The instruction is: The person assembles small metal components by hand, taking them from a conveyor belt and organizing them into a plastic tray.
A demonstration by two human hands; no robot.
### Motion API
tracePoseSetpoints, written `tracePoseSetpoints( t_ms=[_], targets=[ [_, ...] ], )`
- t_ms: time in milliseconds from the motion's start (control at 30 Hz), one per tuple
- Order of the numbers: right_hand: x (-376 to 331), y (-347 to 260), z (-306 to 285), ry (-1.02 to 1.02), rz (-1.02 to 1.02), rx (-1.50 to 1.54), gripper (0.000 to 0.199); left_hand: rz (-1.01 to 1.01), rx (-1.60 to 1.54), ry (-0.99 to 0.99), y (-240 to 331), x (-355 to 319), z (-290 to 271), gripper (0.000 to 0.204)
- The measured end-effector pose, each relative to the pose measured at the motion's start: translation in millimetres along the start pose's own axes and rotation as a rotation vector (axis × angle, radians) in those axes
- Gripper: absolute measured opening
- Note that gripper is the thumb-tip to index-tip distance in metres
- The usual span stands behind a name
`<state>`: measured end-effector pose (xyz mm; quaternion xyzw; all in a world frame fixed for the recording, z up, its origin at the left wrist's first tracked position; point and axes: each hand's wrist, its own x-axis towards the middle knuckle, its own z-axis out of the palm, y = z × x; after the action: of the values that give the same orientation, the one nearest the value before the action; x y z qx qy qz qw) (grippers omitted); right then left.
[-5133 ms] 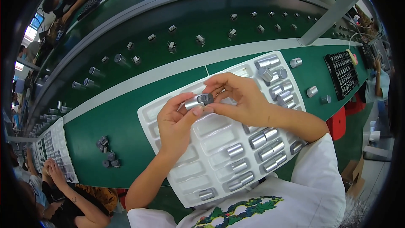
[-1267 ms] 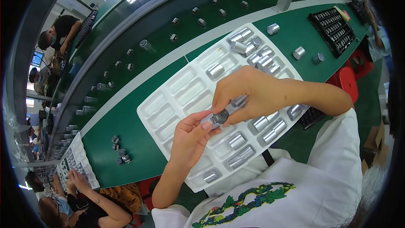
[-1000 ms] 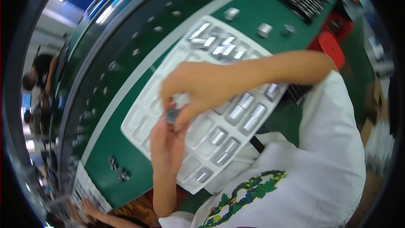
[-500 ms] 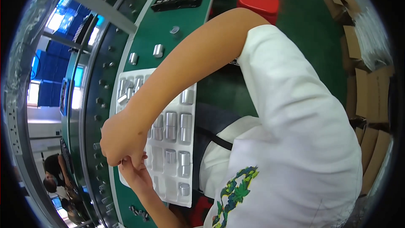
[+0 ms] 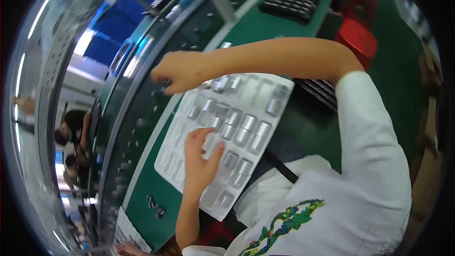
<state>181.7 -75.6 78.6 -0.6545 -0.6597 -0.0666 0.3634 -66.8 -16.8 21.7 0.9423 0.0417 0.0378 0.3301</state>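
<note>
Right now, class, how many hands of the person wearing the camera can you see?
2: the left hand rests flat on the white tray; the right hand reaches beyond the tray's far edge.

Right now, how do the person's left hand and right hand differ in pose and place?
The left hand lies flat on the white tray, fingers spread over its pockets; the right hand is curled and reaches past the tray's far edge toward the conveyor. The left hand is near the body, the right far out. Both are bare.

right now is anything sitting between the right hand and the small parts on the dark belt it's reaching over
Nothing visible. The right hand is stretched past the white tray, fingertips down at the dark belt among the small metal parts. The left hand rests on the tray, out of the way.
</note>
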Motion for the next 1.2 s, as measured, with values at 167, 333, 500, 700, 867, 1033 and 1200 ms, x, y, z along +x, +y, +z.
tracePoseSetpoints(
  t_ms=[167, 333, 500, 700, 867, 1033, 1200],
  targets=[
    [63, 27, 38, 0.001, 0.148, 0.148, 0.042, 0.139, 0.35, -0.019, -24, -21, 14, 0.065],
    [108, 47, 119, -0.218, 0.156, 0.012, 0.04, 0.118, 0.344, 0.028, -31, -21, 18, 0.068],
    [123, 60, 178, -0.393, 0.228, -0.249, 0.031, 0.102, 0.303, 0.143, -8, -24, 15, 0.06],
    [131, 45, 204, -0.374, -0.13, -0.46, 0.038, 0.139, 0.228, -0.075, -9, -34, 20, 0.04],
    [157, 42, 226, -0.775, -0.247, -0.386, 0.025, 0.17, 0.25, -0.135, -13, -43, 13, 0.036],
    [174, 35, 222, -0.824, -0.275, -0.457, 0.02, 0.209, 0.268, -0.165, -23, -58, 15, 0.027],
    [168, 33, 187, -0.457, -0.147, -0.09, 0.024, 0.258, 0.187, -0.077, -25, -61, 3, 0.018]
  ],
)
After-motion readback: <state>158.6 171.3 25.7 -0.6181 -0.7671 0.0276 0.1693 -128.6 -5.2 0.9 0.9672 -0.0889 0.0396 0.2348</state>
